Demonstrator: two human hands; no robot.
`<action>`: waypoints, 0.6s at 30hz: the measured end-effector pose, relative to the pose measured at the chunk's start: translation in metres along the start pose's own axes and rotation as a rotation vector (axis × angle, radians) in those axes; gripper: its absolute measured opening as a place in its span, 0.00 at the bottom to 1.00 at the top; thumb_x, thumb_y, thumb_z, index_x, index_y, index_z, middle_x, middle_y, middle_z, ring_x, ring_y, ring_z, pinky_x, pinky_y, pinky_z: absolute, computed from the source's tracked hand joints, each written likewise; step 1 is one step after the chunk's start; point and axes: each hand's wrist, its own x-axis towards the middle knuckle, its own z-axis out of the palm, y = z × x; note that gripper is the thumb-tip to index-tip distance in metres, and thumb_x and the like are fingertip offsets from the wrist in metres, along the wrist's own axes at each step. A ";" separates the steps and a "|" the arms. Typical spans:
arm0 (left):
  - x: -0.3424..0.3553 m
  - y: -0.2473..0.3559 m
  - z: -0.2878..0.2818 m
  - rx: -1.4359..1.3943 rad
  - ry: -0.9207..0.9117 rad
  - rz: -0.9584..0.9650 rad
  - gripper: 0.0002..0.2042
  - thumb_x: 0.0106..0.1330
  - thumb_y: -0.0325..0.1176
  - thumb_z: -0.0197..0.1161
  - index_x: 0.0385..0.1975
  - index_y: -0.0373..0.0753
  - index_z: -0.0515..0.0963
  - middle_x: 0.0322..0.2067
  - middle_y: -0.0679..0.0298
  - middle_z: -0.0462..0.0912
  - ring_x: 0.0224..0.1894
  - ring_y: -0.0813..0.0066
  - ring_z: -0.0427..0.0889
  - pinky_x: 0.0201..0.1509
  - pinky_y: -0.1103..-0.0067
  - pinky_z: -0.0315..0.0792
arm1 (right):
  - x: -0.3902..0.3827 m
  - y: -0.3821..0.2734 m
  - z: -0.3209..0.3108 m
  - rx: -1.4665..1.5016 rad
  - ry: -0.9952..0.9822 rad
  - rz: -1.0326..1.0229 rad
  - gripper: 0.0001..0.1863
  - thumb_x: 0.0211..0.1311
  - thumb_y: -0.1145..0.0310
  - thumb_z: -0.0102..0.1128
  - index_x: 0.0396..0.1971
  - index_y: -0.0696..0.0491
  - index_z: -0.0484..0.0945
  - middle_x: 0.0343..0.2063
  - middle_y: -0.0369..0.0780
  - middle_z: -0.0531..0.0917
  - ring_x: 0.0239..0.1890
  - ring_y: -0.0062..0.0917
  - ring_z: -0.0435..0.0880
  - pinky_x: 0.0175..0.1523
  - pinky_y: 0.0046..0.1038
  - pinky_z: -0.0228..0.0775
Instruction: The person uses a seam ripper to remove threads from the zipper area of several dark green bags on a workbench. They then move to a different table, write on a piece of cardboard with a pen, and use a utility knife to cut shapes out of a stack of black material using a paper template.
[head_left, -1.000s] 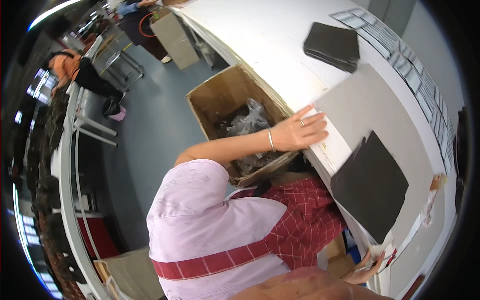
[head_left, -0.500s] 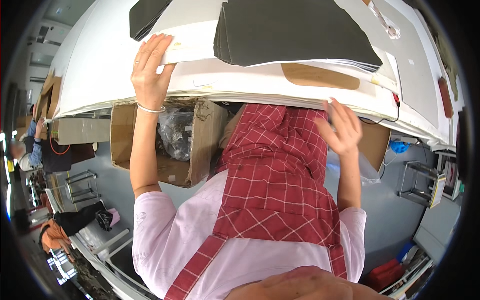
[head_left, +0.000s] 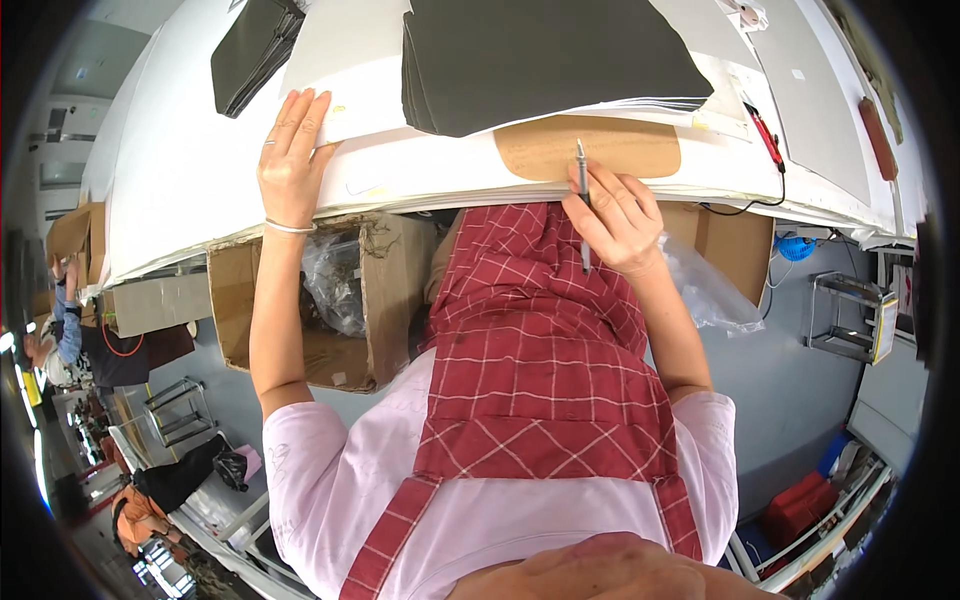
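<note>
My left hand (head_left: 291, 165) rests with its fingers stretched out on the near left edge of a white sheet (head_left: 372, 95) on the table. Between the thumb and fingers of my right hand (head_left: 622, 222) is a pen (head_left: 583, 195), its tip pointing away from me. That tip overlaps a tan, round-cornered card piece (head_left: 540, 150) near the front edge. Just beyond the tan piece lies a stack of black sheets (head_left: 545, 65), with pale edges showing at its right. A smaller black stack (head_left: 255, 55) sits at the far left.
A red-handled tool with a black cord (head_left: 767, 140) lies on the table's right side. Under the table edge stands an open cardboard box (head_left: 385, 290) holding clear plastic. A metal step stool (head_left: 848, 315) is on the floor at right. Another person (head_left: 65, 340) is far left.
My right hand has moved left and up to the table edge, and a pen now shows in it. My left hand stays on the white sheet. The whole view has shifted slightly.
</note>
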 end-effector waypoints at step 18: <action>0.031 0.107 -0.015 -0.337 -0.093 0.548 0.15 0.55 0.31 0.72 0.44 0.45 0.84 0.42 0.71 0.84 0.52 0.70 0.81 0.63 0.67 0.69 | 0.027 0.026 -0.058 1.121 0.232 1.264 0.07 0.70 0.72 0.58 0.40 0.61 0.77 0.24 0.38 0.81 0.25 0.19 0.79 0.35 0.22 0.71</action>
